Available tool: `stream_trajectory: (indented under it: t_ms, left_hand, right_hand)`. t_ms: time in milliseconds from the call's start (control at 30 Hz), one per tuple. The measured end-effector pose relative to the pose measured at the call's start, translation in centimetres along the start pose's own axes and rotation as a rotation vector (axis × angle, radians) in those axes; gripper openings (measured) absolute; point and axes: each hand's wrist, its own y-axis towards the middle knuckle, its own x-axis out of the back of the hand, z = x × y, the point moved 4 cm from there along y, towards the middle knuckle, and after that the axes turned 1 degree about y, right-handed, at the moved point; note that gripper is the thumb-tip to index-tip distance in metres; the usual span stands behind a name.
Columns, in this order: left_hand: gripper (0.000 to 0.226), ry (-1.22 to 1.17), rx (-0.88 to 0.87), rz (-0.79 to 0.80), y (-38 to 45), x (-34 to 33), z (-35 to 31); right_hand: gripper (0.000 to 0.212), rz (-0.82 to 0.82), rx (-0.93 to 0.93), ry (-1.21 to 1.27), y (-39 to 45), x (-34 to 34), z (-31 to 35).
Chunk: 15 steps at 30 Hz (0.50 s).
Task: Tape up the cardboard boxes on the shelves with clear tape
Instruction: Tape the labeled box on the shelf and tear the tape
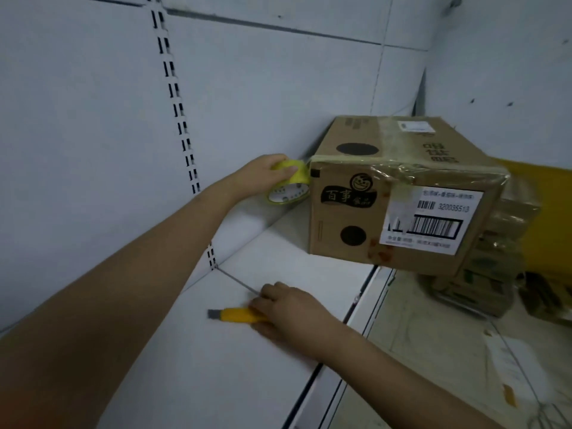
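A brown cardboard box [393,193] sits on a white shelf [235,351], pushed far back toward the corner where the white back wall [93,119] meets the side wall. Its front end sticks out a little past the shelf's front edge. Shiny clear tape runs over the top of the box and down its front, and it looks wrinkled near the front top edge. The front of the box has a white sticker with black bars [433,224] on it, and the side has black dots and a small round cartoon face. Just to the left of the box is a roll of tape [289,184] with a yellow look to it. The left hand [263,174] holds this roll, with the fingers curled over its top, and the roll is touching the box's top left corner. Nearer to us, the right hand [288,308] rests on the shelf and grips a yellow box knife [238,315]. The knife lies flat, and its grey tip points left. A strip with little black slots [179,106] runs down the back wall. Down on the floor to the right, beside and below the box, is a pile of flat packs wrapped in plastic [489,274], with something yellow [544,218] behind them.
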Motion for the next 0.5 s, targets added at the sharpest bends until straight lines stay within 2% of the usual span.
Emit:
stream_trajectory:
  t_ms: [67, 167, 267, 333, 400, 500]
  left_hand:
    - [0.038, -0.062, 0.013, 0.031, 0.1, 0.4, 0.1]
    - [0.037, -0.113, 0.051, 0.055, 0.6, 0.7, 0.0]
    - [0.03, -0.166, 0.066, 0.05, 0.9, 0.6, -0.1]
    - [0.039, -0.154, 0.064, 0.059, 0.8, 0.3, -0.5]
    - [0.052, -0.122, 0.052, 0.079, 0.6, -0.2, -1.2]
    - [0.034, -0.098, 0.016, 0.112, -0.1, -1.1, -2.6]
  right_hand:
    - [0.021, -0.075, -0.07, -0.057, -2.5, 0.7, -1.3]
    - [0.031, -0.302, -0.396, -0.045, -7.8, 4.9, -5.0]
    - [0.032, -0.69, -0.734, -0.037, -11.1, 12.8, -8.9]
    - [0.039, -0.857, -0.872, -0.066, -11.3, 17.4, -11.9]
    - [0.05, -0.835, -0.941, -0.085, -10.5, 20.2, -15.0]
    - [0.059, -0.626, -1.01, -0.191, -10.0, 20.3, -18.4]
